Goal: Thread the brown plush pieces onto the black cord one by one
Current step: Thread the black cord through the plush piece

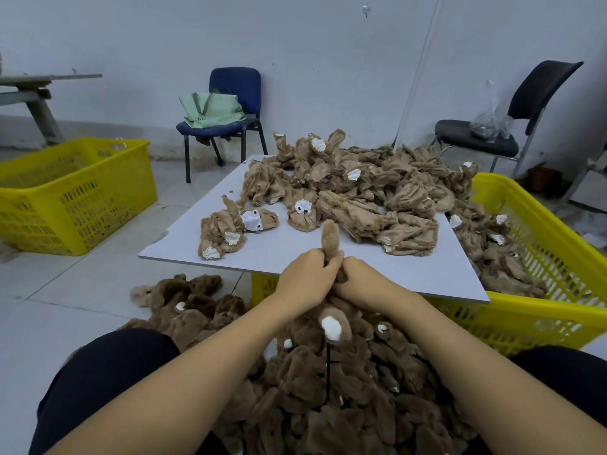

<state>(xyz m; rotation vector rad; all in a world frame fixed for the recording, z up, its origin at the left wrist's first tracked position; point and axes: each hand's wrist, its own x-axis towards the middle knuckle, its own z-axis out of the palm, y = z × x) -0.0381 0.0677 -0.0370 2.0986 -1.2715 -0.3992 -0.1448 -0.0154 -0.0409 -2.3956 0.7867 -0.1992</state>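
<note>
Just past the near edge of the grey board, my two hands meet around one brown fuzzy plush piece [330,239]; its rounded tip stands upright above my knuckles, while its lower end is lost between my fingers; my left hand [307,277] is curled round it from the left, and my right hand [361,279] is curled against it from the right, the two hands touching each other; how much of the piece the right one actually pinches I cannot tell. Below my wrists a thin black cord [327,369] runs down through a thick heap of dark brown plush pieces [328,405] piled on my lap between my dark-clad knees; one piece with a white patch [333,326] sits at the top of the heap, just under my hands; whether the cord reaches up into my grip is hidden. More of the same dark plush [187,303] spills onto the floor at my left.

The flat grey board [279,254] lies across a yellow slotted plastic crate [542,290]; on it rests a large mound of paler tan, inside-out plush skins [358,192], with two lying apart nearer the left edge; more skins fill the crate at my right. Another yellow crate [75,195] stands on the floor well to the left; behind the board a blue padded chair [235,90] holds a pale green bag [212,110]; a black chair [538,93] with a clear plastic bag [491,121] stands by the white wall at the right.
</note>
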